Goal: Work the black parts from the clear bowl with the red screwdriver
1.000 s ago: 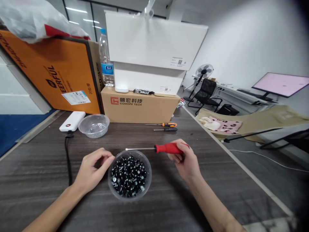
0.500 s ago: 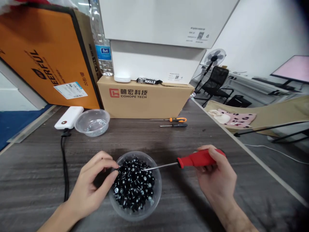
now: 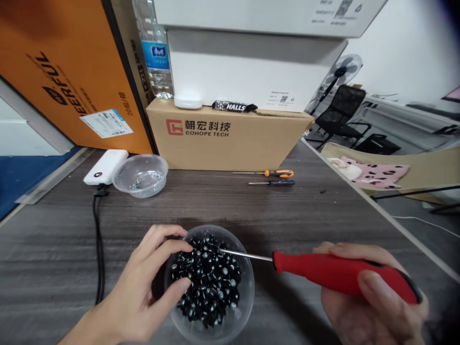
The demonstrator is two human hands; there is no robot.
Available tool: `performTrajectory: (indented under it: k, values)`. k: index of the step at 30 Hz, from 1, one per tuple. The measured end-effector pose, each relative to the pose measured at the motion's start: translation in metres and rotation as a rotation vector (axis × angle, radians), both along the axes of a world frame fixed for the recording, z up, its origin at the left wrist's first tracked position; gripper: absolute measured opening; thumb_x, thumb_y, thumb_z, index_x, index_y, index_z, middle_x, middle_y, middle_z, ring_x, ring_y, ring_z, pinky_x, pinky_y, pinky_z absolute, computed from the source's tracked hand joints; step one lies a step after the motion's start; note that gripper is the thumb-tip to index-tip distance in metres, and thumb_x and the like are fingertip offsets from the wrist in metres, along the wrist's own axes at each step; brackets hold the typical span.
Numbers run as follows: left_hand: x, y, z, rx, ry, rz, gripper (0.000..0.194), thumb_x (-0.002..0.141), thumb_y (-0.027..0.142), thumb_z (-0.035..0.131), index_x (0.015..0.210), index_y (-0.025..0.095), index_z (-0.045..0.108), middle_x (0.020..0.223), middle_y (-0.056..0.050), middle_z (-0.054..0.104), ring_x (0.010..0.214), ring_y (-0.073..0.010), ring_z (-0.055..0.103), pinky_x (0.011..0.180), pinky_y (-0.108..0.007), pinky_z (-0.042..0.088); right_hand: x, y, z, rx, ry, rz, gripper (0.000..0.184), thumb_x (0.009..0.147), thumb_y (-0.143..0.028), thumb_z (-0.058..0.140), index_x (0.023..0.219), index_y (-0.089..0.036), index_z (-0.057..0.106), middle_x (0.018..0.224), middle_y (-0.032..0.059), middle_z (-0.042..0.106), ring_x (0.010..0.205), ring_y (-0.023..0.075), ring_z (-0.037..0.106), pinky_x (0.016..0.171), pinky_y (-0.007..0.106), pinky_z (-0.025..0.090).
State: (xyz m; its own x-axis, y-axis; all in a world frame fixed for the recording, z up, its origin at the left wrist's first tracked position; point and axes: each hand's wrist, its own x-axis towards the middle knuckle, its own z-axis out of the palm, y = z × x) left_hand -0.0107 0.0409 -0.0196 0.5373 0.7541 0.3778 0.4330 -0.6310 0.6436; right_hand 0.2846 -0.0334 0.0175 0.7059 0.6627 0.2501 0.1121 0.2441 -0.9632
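A clear plastic bowl [image 3: 247, 292] full of small black parts [image 3: 208, 282] sits on the dark wooden table in front of me. My left hand [image 3: 143, 292] reaches into the bowl's left side, thumb and forefinger pinched among the black parts; whether a part is between them I cannot make out. My right hand [image 3: 373, 306] is wrapped round the handle of a red screwdriver [image 3: 334, 273]. Its metal shaft points left and its tip rests over the parts in the bowl.
A second clear bowl [image 3: 141, 175] with small metal bits stands at back left beside a white power bank [image 3: 105, 166] with a black cable [image 3: 96, 239]. Two small screwdrivers [image 3: 273, 177] lie before a brown carton [image 3: 230, 139]. An orange box [image 3: 72, 72] and a water bottle [image 3: 155, 48] stand behind.
The view has moved down and closer. My right hand brought the red screwdriver toward me, its tip now over the bowl. My left hand's fingers went from the bowl's rim in among the black parts.
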Motion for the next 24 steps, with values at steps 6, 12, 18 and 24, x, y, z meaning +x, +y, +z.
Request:
performTrajectory:
  k: [6, 12, 18, 24]
  values:
    - [-0.003, 0.001, 0.002, 0.025, 0.114, -0.008, 0.036, 0.089, 0.024, 0.058, 0.124, 0.026, 0.052, 0.136, -0.012, 0.048, 0.121, -0.0305, 0.050, 0.097, -0.047, 0.047, 0.015, 0.007, -0.022, 0.006, 0.038, -0.019, 0.022, 0.070, -0.049, 0.075, 0.077, -0.028, 0.076, 0.082, 0.0086, 0.066, 0.074, 0.0241, 0.063, 0.059, 0.035, 0.054]
    - [-0.005, 0.003, 0.000, 0.047, 0.202, -0.021, 0.038, 0.090, 0.029, 0.060, 0.127, 0.026, 0.051, 0.143, -0.011, 0.045, 0.125, -0.0307, 0.050, 0.099, -0.047, 0.049, 0.015, 0.014, -0.020, 0.019, 0.095, -0.007, 0.015, 0.071, -0.041, 0.074, 0.075, -0.027, 0.077, 0.083, 0.0058, 0.064, 0.071, 0.0201, 0.060, 0.054, 0.029, 0.052]
    - [-0.005, 0.005, 0.001, 0.037, 0.233, -0.065, 0.043, 0.088, 0.032, 0.063, 0.129, 0.026, 0.053, 0.148, -0.013, 0.042, 0.128, -0.0334, 0.048, 0.100, -0.051, 0.049, 0.013, 0.016, -0.018, 0.028, 0.123, -0.005, 0.017, 0.069, -0.041, 0.074, 0.074, -0.026, 0.077, 0.078, 0.0057, 0.063, 0.061, 0.0185, 0.058, 0.046, 0.029, 0.049]
    - [-0.005, 0.005, 0.001, 0.030, 0.246, -0.086, 0.046, 0.089, 0.031, 0.061, 0.134, 0.025, 0.051, 0.147, -0.012, 0.044, 0.129, -0.0330, 0.048, 0.102, -0.050, 0.049, 0.010, 0.016, -0.016, -0.007, 0.169, -0.001, 0.020, 0.065, -0.042, 0.077, 0.072, -0.023, 0.075, 0.072, 0.0067, 0.064, 0.062, 0.0194, 0.060, 0.052, 0.030, 0.051]
